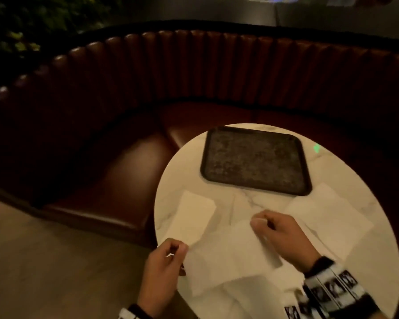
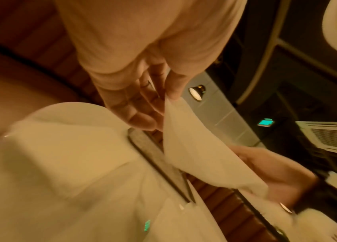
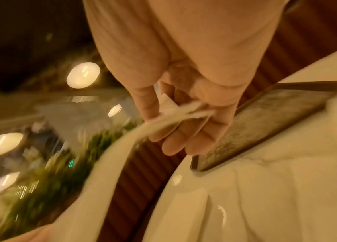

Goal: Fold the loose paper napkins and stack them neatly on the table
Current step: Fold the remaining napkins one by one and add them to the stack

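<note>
A white paper napkin [image 1: 226, 247] is stretched above the near part of the round marble table [image 1: 346, 268] between both hands. My left hand [image 1: 171, 252] pinches its left corner; the left wrist view shows thumb and finger on the napkin [image 2: 186, 139]. My right hand [image 1: 263, 223] pinches the opposite corner, seen as a crumpled edge of napkin [image 3: 176, 114] between thumb and fingers. A folded napkin [image 1: 194, 215] lies flat at the table's left. More loose napkins [image 1: 318, 210] lie at the right, and others [image 1: 247, 293] near the front edge.
A dark rectangular tray [image 1: 253, 162] lies on the far half of the table, close behind the hands. A curved brown leather booth seat [image 1: 134, 157] wraps around the table's far and left sides. Pale floor [image 1: 55, 261] shows at the lower left.
</note>
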The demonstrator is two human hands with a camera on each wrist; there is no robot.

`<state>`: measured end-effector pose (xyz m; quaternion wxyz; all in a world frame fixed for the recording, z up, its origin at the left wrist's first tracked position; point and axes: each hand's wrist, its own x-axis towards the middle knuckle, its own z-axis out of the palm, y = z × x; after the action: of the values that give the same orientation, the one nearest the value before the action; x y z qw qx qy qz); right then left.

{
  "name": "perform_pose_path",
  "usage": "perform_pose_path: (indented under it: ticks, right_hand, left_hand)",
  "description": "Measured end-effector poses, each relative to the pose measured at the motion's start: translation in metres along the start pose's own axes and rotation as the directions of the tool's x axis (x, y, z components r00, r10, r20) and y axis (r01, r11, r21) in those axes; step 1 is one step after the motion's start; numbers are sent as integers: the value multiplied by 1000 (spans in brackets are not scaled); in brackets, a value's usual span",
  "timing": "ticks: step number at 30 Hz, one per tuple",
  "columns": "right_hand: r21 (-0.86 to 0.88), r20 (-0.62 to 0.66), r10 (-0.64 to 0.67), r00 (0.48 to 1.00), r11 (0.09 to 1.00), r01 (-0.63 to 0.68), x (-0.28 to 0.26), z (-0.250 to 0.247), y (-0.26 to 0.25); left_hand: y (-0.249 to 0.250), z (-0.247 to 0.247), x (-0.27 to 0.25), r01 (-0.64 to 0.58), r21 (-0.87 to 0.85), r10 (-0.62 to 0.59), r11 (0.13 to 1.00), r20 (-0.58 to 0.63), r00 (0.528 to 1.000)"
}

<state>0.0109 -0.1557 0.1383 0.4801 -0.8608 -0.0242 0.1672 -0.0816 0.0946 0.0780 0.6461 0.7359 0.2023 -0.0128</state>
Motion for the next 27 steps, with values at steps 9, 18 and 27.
perform_pose_path:
  ticks: [9, 18, 27]
  right_hand:
    - [-482, 354, -27, 935, 851, 207, 182, 95, -22]
    - [-701, 418, -15, 908, 631, 332, 220, 164, 16]
    - [-471, 174, -143, 974, 857, 210, 153, 131, 27]
  left_hand:
    - [-74, -6, 29, 214, 103, -176, 971, -287, 942]
    - [-109, -24, 54, 332, 408, -199, 850, -336, 921]
    - [-90, -20, 66, 335, 631, -96, 700, -382, 919]
